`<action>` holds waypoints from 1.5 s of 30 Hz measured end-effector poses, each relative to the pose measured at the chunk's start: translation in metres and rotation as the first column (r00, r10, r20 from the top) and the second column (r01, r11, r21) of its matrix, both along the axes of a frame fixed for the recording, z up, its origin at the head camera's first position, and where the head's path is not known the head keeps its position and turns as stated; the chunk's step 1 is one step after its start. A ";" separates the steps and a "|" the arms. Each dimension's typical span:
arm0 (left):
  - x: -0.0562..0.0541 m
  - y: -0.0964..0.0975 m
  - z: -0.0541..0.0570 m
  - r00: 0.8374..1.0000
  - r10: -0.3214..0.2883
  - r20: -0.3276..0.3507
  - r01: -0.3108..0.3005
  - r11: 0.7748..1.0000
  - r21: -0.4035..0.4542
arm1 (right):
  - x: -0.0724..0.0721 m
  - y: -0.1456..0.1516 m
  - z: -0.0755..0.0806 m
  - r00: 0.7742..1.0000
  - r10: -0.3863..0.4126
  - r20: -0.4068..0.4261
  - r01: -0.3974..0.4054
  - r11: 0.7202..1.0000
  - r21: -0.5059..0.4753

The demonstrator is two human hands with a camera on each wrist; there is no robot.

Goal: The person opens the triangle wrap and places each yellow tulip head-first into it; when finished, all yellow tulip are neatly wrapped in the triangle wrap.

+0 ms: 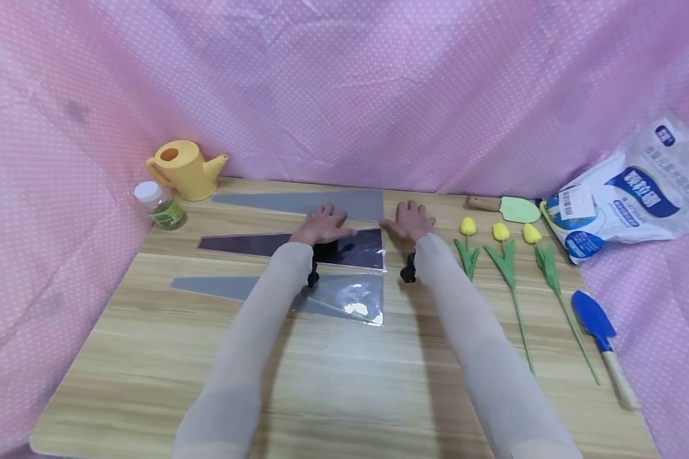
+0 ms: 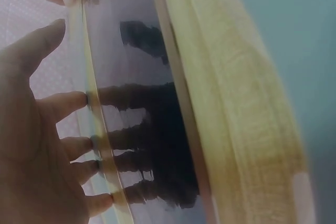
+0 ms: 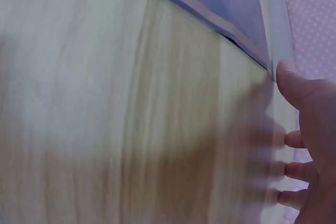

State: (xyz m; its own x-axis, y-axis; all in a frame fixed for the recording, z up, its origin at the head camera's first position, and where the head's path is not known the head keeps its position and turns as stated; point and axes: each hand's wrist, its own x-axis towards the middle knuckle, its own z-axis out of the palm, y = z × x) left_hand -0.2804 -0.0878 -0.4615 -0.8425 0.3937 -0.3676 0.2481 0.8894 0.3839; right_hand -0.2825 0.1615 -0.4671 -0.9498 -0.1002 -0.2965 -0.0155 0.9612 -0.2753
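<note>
Three tapered flat sheets lie in a row on the table, their wide ends to the right. My left hand [image 1: 321, 226] spreads its fingers over the far grey sheet [image 1: 358, 201], its palm above the dark purple sheet [image 1: 364, 248]. The left wrist view shows those fingertips [image 2: 79, 98] at the far sheet, with the hand mirrored in the glossy purple one. Beyond the wide ends, my right hand [image 1: 411, 221] has its fingers spread on the wood, thumb by the far sheet's near corner. Closest to me is another grey sheet [image 1: 215, 286] with a shiny clear surface at its wide end.
At the back left stand a yellow watering can [image 1: 191, 172] and a white-capped jar [image 1: 163, 207]. To the right lie yellow artificial tulips [image 1: 501, 232], a green-bladed trowel [image 1: 519, 209], a blue trowel [image 1: 592, 313] and a large printed bag [image 1: 626, 197]. Pink dotted cloth [image 1: 344, 95] surrounds the wooden table [image 1: 166, 382].
</note>
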 end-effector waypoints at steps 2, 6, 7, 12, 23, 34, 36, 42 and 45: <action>0.001 0.001 0.000 1.000 -0.002 0.001 0.002 1.000 0.001 | -0.001 -0.001 -0.002 1.000 -0.015 -0.019 0.015 1.000 0.027; 0.002 0.003 0.001 1.000 -0.008 0.006 0.008 1.000 -0.008 | -0.004 -0.004 -0.008 0.997 -0.060 -0.058 0.062 0.997 0.037; 0.002 0.003 0.001 1.000 -0.009 0.006 0.009 1.000 -0.010 | -0.005 -0.004 -0.009 0.995 -0.070 -0.066 0.073 0.997 0.035; 0.002 0.003 0.001 1.000 -0.021 0.002 0.021 1.000 -0.004 | -0.007 -0.007 -0.014 0.987 -0.124 -0.099 0.126 0.992 0.015; 0.008 0.008 0.001 0.999 -0.045 -0.022 0.045 0.999 -0.011 | -0.010 -0.018 -0.017 0.977 -0.171 -0.125 0.149 0.975 -0.166; 0.008 0.014 0.005 1.000 -0.026 -0.015 0.026 1.000 -0.014 | -0.018 -0.021 0.001 0.986 -0.136 0.091 0.161 0.703 -0.692; 0.007 0.017 0.006 1.000 -0.025 -0.003 0.025 1.000 -0.019 | -0.021 -0.021 0.008 0.976 -0.132 0.174 0.218 0.620 -0.753; 0.005 0.025 0.006 0.999 -0.044 0.003 0.044 0.999 -0.023 | -0.022 -0.020 0.023 0.919 -0.137 0.370 0.393 0.419 -0.819; 0.005 0.029 0.006 0.999 -0.035 -0.021 0.035 0.999 0.011 | -0.019 -0.020 0.023 0.898 -0.158 0.410 0.439 0.376 -0.816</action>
